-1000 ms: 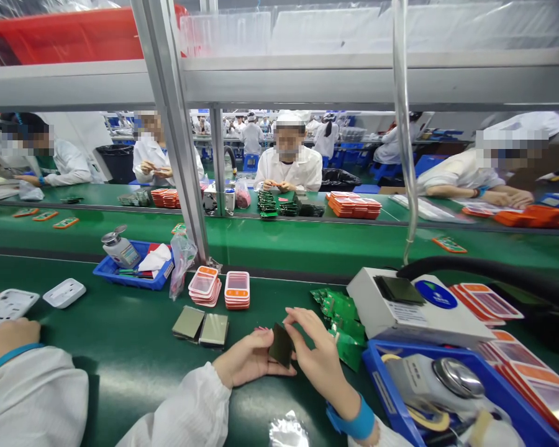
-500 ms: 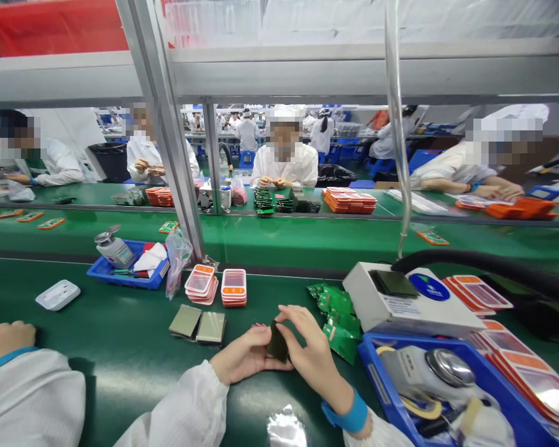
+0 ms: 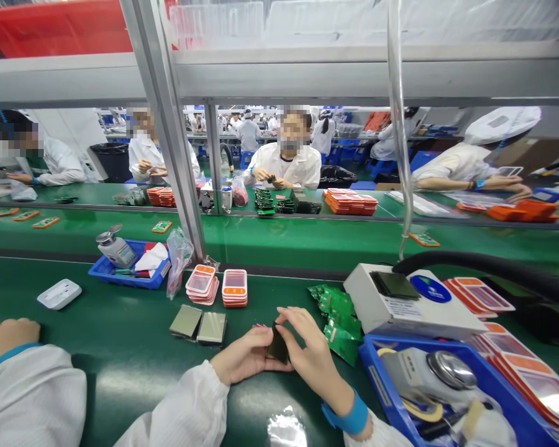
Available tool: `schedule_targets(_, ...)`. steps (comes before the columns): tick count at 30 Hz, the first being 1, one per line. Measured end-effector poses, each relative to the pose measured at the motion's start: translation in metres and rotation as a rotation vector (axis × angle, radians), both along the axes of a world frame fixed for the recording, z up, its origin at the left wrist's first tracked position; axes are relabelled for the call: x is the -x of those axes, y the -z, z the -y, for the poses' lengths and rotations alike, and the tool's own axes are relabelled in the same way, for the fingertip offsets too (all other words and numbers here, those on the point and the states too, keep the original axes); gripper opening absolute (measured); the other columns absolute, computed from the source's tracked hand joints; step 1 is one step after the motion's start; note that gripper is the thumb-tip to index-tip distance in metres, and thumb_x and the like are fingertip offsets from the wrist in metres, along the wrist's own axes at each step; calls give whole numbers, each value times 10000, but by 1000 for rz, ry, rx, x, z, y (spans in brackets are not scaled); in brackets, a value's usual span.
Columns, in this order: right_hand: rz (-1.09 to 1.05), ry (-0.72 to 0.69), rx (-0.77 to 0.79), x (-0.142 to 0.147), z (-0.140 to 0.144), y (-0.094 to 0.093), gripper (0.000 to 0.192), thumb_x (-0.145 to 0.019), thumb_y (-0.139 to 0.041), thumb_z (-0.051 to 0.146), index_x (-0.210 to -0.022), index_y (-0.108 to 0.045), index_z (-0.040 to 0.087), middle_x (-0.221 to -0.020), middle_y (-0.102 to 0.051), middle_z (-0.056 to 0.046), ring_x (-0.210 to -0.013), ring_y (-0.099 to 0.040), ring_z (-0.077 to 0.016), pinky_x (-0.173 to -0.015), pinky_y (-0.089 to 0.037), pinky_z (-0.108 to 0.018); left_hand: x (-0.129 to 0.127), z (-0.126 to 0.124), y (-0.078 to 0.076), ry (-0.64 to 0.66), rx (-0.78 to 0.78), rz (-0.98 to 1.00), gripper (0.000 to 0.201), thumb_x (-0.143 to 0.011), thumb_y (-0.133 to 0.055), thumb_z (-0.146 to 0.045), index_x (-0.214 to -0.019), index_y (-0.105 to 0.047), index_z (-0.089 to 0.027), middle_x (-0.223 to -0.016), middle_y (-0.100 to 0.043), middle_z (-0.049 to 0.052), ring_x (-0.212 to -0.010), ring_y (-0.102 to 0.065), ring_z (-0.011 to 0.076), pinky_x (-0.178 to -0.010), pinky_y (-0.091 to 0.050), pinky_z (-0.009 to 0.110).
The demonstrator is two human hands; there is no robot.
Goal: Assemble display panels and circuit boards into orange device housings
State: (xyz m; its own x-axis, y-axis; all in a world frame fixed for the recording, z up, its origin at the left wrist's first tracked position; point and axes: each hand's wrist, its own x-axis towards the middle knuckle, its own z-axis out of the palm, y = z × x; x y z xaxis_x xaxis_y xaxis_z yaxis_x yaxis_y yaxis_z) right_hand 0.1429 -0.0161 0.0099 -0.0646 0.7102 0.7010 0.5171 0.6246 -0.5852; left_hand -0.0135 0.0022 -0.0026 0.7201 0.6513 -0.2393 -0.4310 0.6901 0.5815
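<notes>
My left hand (image 3: 248,356) and my right hand (image 3: 313,356) meet over the green bench. Between them stands a small dark LCD panel (image 3: 278,345), tilted on edge. My left thumb and fingers grip its left side, while my right thumb and fingertips pinch its upper and right edges. Part of the panel is hidden behind my fingers. Left of my hands lie two short stacks of similar grey-green panels (image 3: 211,328). To the right is a pile of green circuit boards (image 3: 339,313), close to my right hand.
Two stacks of orange-and-white frames (image 3: 235,289) stand behind the panels. A blue tray (image 3: 371,372) with a dispenser bottle sits at right, beside a white box (image 3: 359,292). At far left rests another person's hand (image 3: 10,340). A conveyor belt (image 3: 270,239) runs beyond the bench.
My hands and the LCD panel stay almost still. Orange-framed boards on the belt have shifted left. The person opposite has changed posture and holds a small green part; the co-worker at right has moved too.
</notes>
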Motion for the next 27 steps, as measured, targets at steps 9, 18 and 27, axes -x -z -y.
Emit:
schedule_targets(9, 4, 4, 5, 0, 0, 0, 285, -901, -485, 130, -1139, -601, 235, -846, -674, -39, -864, -628, -198, -829, -539, -395, -1, 4, -10, -8, 1, -31, 171, -875, -502, -170, -835, -668, -176, -774, -665, -17, -813, -657, 175, -982, -372, 514)
schedule_targets(18, 7, -13, -3, 0, 0, -1, 284, -897, -493, 101, -1125, -588, 241, -825, -659, -16, -848, -610, -177, -851, -522, -374, -1, 1, -4, -4, 20, -30, 182, -713, -745, -274, -805, -630, -168, -766, -665, 12, -785, -666, 210, -930, -438, 519)
schedule_targets(27, 7, 12, -19, 0, -1, -1, 293, -885, -508, 105, -1125, -602, 245, -846, -681, -20, -868, -624, -192, -861, -529, -394, -1, 1, -2, 8, 3, -12, 154, -752, -715, -268, -805, -626, -153, -792, -673, 36, -804, -662, 213, -938, -418, 522)
